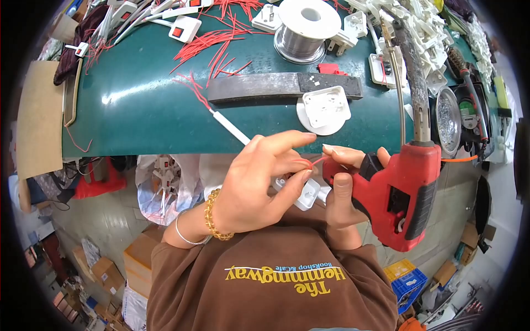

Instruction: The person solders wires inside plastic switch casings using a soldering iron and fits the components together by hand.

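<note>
Currently pinching a thin red wire (pixel 318 161) between thumb and fingers of the left hand (pixel 251 185), just in front of the green worktop (pixel 149 124); gripping a red soldering gun (pixel 417 176) by its handle in the right hand (pixel 345 208), near the pinched wire. Having a white plug casing (pixel 307 195) just below the left hand's fingers, partly hidden; cannot tell whether held. Facing, over the worktop, a white cable (pixel 230 127) with red wires (pixel 201 96) at its far end, a metal bar (pixel 254 87) and a solder spool (pixel 300 48)

Workshop, green workbench (pixel 149 127), solder spool (pixel 305 35)
</note>
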{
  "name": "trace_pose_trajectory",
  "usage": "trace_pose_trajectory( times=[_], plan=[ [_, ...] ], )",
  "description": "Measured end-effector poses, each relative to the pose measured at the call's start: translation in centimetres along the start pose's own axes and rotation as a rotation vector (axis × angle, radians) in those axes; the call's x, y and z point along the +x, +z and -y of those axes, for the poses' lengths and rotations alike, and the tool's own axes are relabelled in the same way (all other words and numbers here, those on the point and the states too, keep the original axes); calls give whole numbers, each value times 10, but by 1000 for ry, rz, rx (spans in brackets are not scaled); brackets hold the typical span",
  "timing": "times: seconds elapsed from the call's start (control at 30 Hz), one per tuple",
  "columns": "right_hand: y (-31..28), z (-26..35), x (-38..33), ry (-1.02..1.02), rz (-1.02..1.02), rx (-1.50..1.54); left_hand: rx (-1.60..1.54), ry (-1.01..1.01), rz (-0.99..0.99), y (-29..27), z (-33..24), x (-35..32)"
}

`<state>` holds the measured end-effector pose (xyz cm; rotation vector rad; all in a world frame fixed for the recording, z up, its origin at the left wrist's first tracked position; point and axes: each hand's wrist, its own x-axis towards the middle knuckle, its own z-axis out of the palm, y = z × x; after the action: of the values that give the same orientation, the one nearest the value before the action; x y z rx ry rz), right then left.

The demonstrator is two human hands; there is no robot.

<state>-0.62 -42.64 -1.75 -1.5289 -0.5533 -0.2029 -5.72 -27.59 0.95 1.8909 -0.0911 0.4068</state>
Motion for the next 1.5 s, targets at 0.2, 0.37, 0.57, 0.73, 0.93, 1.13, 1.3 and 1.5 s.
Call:
trace_pose_trajectory(
  times=[0.2,0.37,0.57,0.73,0.93,1.13,1.3,1.5],
  plan=[
    [-12,12,6,1,268,-183,164,208,20,4,-3,8],
    [-8,11,9,-116,131,-169,116,175,15,3,-7,14],
    [-17,-1,1,18,-60,-143,62,-16,-154,7,-5,22],
    [-19,-4,6,47,-102,-215,123,-57,-162,5,-4,39],
    [-23,-10,3,26,-73,-252,62,-128,-162,10,1,50],
    [-37,-10,8,48,-14,-279,84,-149,-132,17,3,59],
    [-61,-2,19,53,-128,-87,135,-157,-187,20,4,62],
    [-111,20,33,58,87,61,205,-113,-285,29,11,59]
  ],
)
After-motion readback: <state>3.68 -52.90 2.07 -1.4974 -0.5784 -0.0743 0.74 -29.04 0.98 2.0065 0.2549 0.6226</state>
